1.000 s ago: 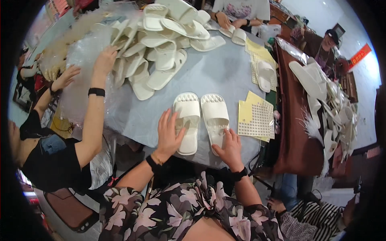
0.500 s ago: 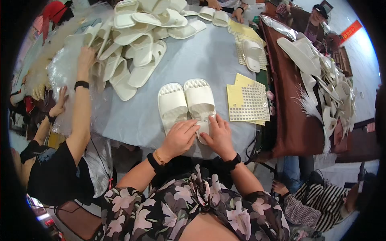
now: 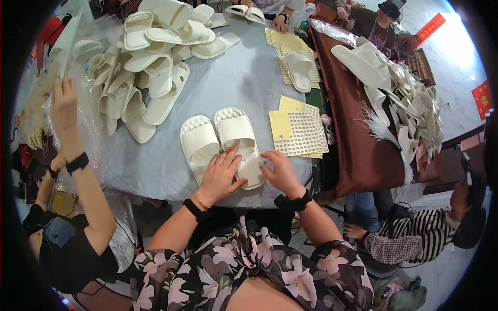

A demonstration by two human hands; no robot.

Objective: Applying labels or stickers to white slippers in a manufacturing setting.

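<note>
Grey tabletop (image 3: 218,83), knobbly slippers (image 3: 235,124), left hand (image 3: 220,179)

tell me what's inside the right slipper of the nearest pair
The right slipper shows its pale footbed with a small dark mark. Its strap hides the part beneath, and the left grip covers some of the inner edge.

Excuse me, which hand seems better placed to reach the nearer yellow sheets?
The right hand, I think: it is closer to the yellow sheets, while the left hand lies over the slipper pair, farther away.
</note>
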